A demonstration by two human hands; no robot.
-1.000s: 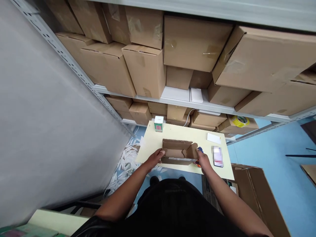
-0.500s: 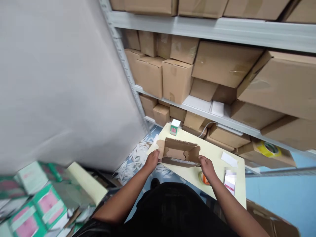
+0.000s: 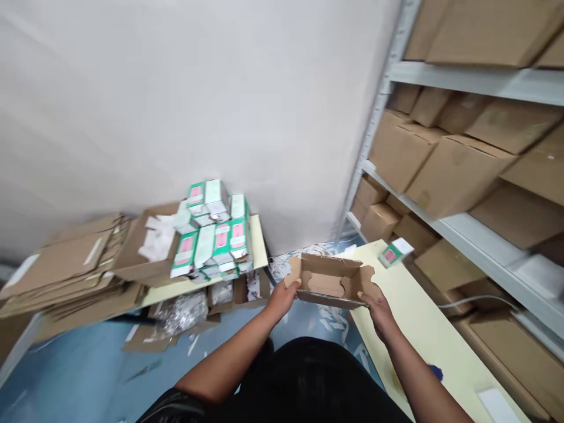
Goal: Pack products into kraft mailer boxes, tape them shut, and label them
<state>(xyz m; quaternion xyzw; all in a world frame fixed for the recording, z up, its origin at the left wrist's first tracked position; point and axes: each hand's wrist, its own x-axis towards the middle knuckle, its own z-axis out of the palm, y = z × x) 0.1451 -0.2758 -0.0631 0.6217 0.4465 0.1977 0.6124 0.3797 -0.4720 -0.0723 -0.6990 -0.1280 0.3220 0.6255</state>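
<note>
An open cardboard box (image 3: 328, 302), small and brown with its end flaps folded outward, is held in front of me between both hands. Its inside faces up and looks bare. My left hand (image 3: 284, 298) grips the left end, thumb on the flap. At the right end, my right hand (image 3: 378, 305) pinches the other flap. A green and white carton with a pink panel (image 3: 395, 252) stands near the far corner of the pale table, beyond my right hand.
Several green and white cartons (image 3: 220, 241) are stacked on a second table at left, beside a box of white paper (image 3: 159, 238) and flattened cardboard (image 3: 74, 264). Shelving with brown boxes (image 3: 458, 167) rises at right. Paper strips (image 3: 330, 320) litter the blue floor.
My view has swung left, bringing the carton stack and flattened cardboard into sight. The held box has moved left off the pale table, over the gap beside it. Both hands keep their grip.
</note>
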